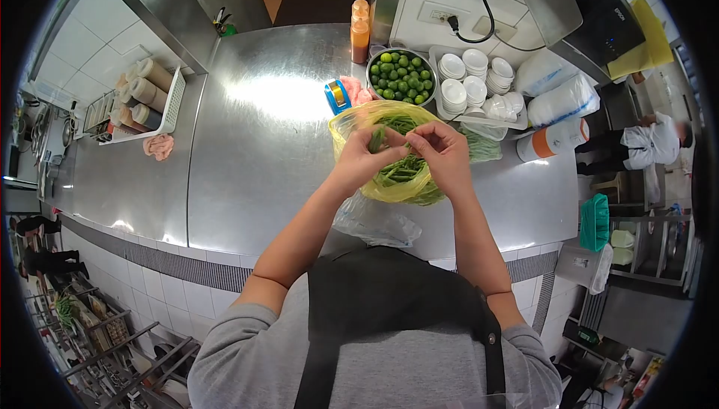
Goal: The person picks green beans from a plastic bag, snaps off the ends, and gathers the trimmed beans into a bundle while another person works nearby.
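A yellow plastic bag stands open on the steel counter, filled with green beans. Over its mouth, my left hand is closed around a few short green bean pieces that show between thumb and fingers. My right hand is pinched close beside it, thumb against forefinger, at what looks like the end of a bean. The two hands' fingertips nearly meet above the bag. In front of the bag lies a crumpled clear plastic bag. More greens in a clear bag sit to the right.
Behind the bag are a bowl of limes, a blue tape dispenser, orange sauce bottles and a tray of white lidded cups. A white-orange tub stands right. A bottle basket is left. A person stands far right.
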A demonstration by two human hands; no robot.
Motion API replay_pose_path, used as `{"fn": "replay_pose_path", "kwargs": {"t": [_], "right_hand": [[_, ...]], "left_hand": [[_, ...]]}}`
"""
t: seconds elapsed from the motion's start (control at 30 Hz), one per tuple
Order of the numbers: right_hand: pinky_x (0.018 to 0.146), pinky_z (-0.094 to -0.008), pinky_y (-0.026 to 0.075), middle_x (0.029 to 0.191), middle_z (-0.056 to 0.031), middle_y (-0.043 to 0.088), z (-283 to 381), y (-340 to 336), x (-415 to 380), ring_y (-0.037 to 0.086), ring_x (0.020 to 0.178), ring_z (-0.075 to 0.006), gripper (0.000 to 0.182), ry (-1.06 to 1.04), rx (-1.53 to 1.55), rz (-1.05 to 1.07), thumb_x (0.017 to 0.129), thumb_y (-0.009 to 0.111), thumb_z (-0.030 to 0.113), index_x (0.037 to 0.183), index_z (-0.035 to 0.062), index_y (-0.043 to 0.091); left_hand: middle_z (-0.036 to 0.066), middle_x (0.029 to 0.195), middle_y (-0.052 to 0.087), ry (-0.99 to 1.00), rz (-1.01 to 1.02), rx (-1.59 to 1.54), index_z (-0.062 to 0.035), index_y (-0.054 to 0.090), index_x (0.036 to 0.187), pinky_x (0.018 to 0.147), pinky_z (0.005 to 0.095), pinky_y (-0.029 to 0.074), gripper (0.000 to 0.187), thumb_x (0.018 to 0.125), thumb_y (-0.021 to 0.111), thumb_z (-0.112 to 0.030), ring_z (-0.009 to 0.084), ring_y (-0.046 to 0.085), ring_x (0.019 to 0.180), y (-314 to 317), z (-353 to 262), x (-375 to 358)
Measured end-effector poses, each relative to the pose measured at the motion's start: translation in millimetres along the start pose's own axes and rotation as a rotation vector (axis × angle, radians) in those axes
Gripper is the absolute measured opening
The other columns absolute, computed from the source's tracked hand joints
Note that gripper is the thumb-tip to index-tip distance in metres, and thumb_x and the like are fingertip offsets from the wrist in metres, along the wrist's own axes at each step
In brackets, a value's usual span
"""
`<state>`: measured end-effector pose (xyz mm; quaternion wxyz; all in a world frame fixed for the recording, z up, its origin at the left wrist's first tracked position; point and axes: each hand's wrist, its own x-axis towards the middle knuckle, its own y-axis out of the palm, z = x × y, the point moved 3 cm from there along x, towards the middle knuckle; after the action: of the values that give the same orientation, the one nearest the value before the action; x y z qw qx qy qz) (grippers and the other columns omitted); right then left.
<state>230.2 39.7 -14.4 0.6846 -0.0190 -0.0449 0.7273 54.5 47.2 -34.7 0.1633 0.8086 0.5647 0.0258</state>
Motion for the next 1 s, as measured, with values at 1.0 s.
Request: {"fn": "replay_pose_path", "kwargs": {"t": [1.0], "right_hand": [[0.067,-0.0276,0.045,0.080,-0.0033,0.058,-8.0,14.9,-12.5,0.056,0.074,-0.0089,0.029,0.092,0.008,0.107,0.094,0.067,0.026,0.085,-0.0015,0.067]], "left_hand": [[0.008,0.093,0.070,0.277,-0.319,-0.499,0.0031,0.067,0.110,0.059,0.0199,0.038,0.020,0.093,0.070,-0.007,0.0044,0.049,0.067,-17.2,-1.5,5.3]]}}
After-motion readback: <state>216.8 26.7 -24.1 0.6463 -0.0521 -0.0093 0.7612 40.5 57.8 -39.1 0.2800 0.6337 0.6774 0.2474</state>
